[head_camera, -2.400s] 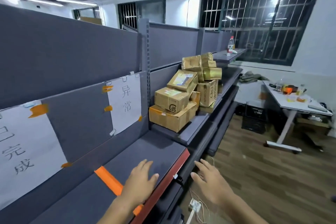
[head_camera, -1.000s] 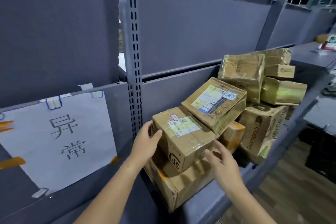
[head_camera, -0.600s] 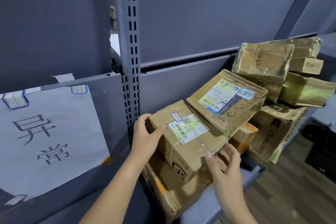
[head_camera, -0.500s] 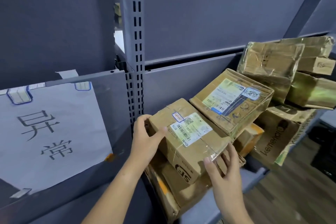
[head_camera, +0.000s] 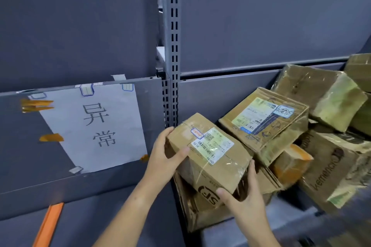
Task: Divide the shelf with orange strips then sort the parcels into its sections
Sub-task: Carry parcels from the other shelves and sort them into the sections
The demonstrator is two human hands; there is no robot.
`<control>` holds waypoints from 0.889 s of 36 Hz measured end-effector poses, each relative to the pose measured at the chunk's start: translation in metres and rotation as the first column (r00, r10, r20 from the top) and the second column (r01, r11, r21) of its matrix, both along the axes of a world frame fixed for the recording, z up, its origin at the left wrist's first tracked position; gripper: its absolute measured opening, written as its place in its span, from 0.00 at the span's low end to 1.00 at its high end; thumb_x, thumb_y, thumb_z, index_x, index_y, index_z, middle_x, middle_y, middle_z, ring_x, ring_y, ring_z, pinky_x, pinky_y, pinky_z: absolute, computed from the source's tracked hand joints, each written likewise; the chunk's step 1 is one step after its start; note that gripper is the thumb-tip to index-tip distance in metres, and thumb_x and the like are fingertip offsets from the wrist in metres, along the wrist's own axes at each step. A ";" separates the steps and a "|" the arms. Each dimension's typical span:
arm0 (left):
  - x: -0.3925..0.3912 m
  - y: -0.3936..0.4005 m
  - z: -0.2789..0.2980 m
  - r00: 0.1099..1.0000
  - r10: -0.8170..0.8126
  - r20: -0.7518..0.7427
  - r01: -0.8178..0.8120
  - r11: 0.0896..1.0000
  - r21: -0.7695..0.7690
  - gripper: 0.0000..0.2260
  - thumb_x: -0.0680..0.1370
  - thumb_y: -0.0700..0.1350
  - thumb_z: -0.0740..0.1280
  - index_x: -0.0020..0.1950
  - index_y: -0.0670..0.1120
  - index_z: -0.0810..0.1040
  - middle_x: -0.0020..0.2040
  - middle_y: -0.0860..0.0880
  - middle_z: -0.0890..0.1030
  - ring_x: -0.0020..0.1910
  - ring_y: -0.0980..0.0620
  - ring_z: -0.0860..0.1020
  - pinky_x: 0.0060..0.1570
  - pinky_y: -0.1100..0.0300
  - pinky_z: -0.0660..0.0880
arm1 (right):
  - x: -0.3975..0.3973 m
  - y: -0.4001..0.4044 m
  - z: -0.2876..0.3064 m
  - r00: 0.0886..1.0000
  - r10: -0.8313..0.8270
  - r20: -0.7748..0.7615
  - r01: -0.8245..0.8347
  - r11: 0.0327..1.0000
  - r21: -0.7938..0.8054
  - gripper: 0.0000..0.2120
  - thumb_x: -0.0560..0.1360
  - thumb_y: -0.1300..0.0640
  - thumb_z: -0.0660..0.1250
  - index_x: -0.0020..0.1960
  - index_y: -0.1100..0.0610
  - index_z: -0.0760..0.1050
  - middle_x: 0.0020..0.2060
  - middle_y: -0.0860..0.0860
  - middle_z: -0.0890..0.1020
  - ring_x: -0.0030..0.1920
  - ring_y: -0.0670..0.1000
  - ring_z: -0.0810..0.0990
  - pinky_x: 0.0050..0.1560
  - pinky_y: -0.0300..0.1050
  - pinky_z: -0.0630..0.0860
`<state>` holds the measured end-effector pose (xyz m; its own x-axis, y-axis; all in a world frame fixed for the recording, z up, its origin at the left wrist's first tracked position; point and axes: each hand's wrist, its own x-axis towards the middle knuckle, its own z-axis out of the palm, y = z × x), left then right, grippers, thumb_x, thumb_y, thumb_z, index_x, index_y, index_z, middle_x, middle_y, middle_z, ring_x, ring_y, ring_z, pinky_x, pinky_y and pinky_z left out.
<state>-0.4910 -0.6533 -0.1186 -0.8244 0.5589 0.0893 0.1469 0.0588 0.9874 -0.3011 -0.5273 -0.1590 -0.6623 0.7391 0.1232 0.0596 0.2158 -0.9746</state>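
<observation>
A small taped cardboard parcel point(head_camera: 208, 152) with a white shipping label sits tilted on top of a larger flattened box point(head_camera: 200, 212). My left hand point(head_camera: 166, 158) grips its left end, thumb on the top face. My right hand point(head_camera: 243, 196) grips its front right corner from below. Behind and to the right lies a pile of several more parcels, with a labelled one point(head_camera: 267, 124) leaning closest. An orange strip point(head_camera: 48, 224) lies across the grey shelf point(head_camera: 96, 224) at lower left.
A white paper sign point(head_camera: 96, 126) with two handwritten characters is taped to the shelf's back panel. A slotted metal upright point(head_camera: 171, 46) separates the left bay from the bay holding the parcels. A printed brown box point(head_camera: 329, 170) stands at the far right.
Both hands have closed round the small labelled parcel and lifted its front end a little off the box beneath. The view has shifted left, showing the orange strip.
</observation>
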 end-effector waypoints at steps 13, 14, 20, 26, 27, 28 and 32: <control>0.091 -0.050 0.009 0.971 0.238 -0.012 -0.238 0.971 -0.035 0.30 0.69 0.56 0.78 0.67 0.69 0.71 0.69 0.59 0.71 0.65 0.64 0.72 0.62 0.60 0.73 | 0.038 0.016 0.012 0.957 0.243 -0.157 -0.250 0.968 -0.026 0.46 0.61 0.23 0.71 0.75 0.33 0.60 0.74 0.36 0.70 0.74 0.37 0.67 0.75 0.49 0.67; 0.098 -0.054 0.008 0.965 0.262 0.000 -0.261 0.965 -0.028 0.29 0.67 0.58 0.78 0.65 0.70 0.71 0.68 0.59 0.72 0.66 0.62 0.73 0.63 0.57 0.74 | 0.039 0.017 0.012 0.954 0.261 -0.150 -0.265 0.964 -0.012 0.44 0.63 0.26 0.70 0.74 0.32 0.60 0.74 0.34 0.69 0.74 0.35 0.66 0.74 0.46 0.67; 0.135 -0.067 0.006 0.941 0.333 0.068 -0.335 0.942 0.031 0.25 0.75 0.44 0.76 0.65 0.64 0.72 0.59 0.62 0.81 0.60 0.61 0.79 0.65 0.49 0.76 | 0.047 0.012 0.025 0.935 0.342 -0.092 -0.346 0.938 -0.031 0.31 0.72 0.37 0.70 0.69 0.29 0.60 0.62 0.26 0.72 0.61 0.24 0.71 0.52 0.17 0.65; 0.160 -0.082 0.005 0.897 0.436 0.072 -0.439 0.898 0.029 0.25 0.76 0.46 0.75 0.68 0.63 0.70 0.57 0.66 0.81 0.59 0.64 0.78 0.62 0.55 0.77 | 0.049 0.004 0.029 0.901 0.428 -0.071 -0.432 0.900 -0.061 0.31 0.78 0.46 0.67 0.75 0.36 0.55 0.62 0.25 0.69 0.59 0.23 0.70 0.49 0.16 0.65; 0.164 -0.085 0.005 0.893 0.444 0.069 -0.447 0.894 0.030 0.26 0.76 0.46 0.75 0.69 0.62 0.69 0.57 0.67 0.80 0.58 0.66 0.78 0.60 0.58 0.77 | 0.049 0.002 0.029 0.895 0.439 -0.075 -0.444 0.894 -0.059 0.33 0.76 0.43 0.66 0.76 0.36 0.56 0.64 0.25 0.70 0.62 0.26 0.70 0.50 0.16 0.65; 0.168 -0.088 0.006 0.889 0.453 0.068 -0.456 0.889 0.036 0.26 0.76 0.46 0.75 0.69 0.62 0.69 0.57 0.66 0.80 0.57 0.67 0.78 0.58 0.61 0.77 | 0.049 -0.001 0.029 0.891 0.448 -0.077 -0.453 0.889 -0.060 0.34 0.75 0.42 0.66 0.77 0.37 0.57 0.65 0.26 0.70 0.63 0.27 0.70 0.50 0.17 0.66; 0.181 -0.107 0.008 0.866 0.496 0.058 -0.499 0.865 0.047 0.26 0.76 0.46 0.74 0.69 0.63 0.68 0.56 0.68 0.79 0.55 0.70 0.78 0.52 0.66 0.76 | 0.047 -0.014 0.026 0.869 0.488 -0.082 -0.493 0.868 -0.052 0.31 0.79 0.49 0.67 0.79 0.40 0.59 0.64 0.25 0.70 0.58 0.19 0.68 0.50 0.16 0.66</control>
<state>-0.3098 -0.7604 -0.1109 -0.9954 0.0683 0.0674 0.0712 0.0551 0.9959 -0.2541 -0.5414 -0.1328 -0.9342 0.3291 0.1379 -0.0988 0.1329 -0.9862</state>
